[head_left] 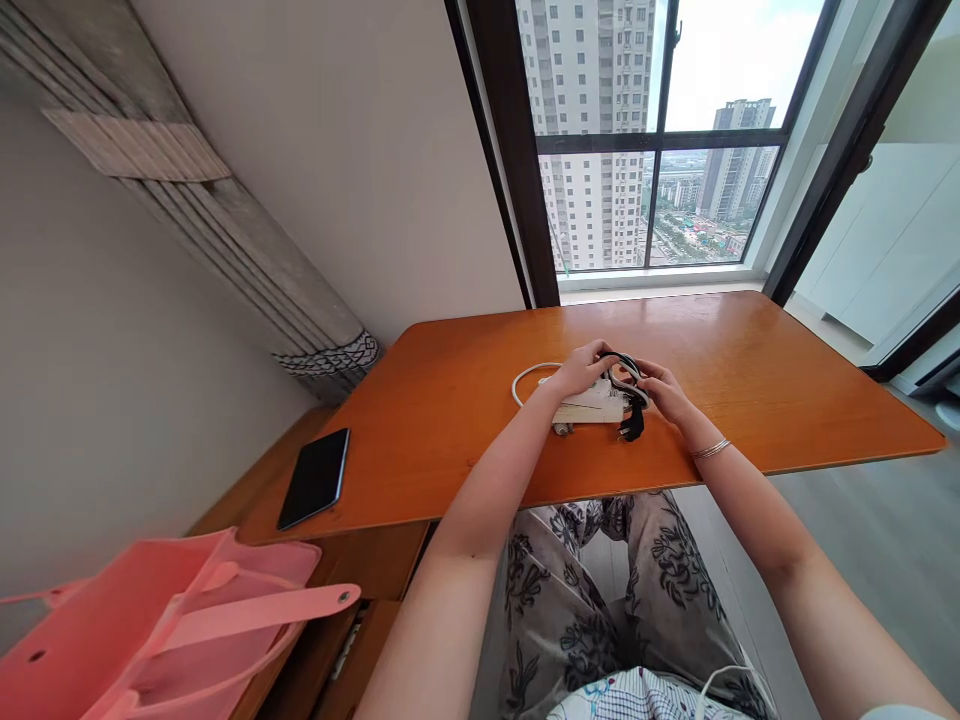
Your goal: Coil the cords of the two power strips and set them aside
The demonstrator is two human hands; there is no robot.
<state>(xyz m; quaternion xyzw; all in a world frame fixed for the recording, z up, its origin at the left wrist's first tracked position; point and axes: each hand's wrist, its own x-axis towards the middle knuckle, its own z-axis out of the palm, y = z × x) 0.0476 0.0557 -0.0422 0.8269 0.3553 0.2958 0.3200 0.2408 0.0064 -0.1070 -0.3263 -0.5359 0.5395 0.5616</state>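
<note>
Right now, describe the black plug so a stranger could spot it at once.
Find the wooden table in front of the window, then the white strip by the left hand. The plug is at the strip's right end, near the right hand. It's a chunky black piece, unlike the thin looped cords above it.
</note>
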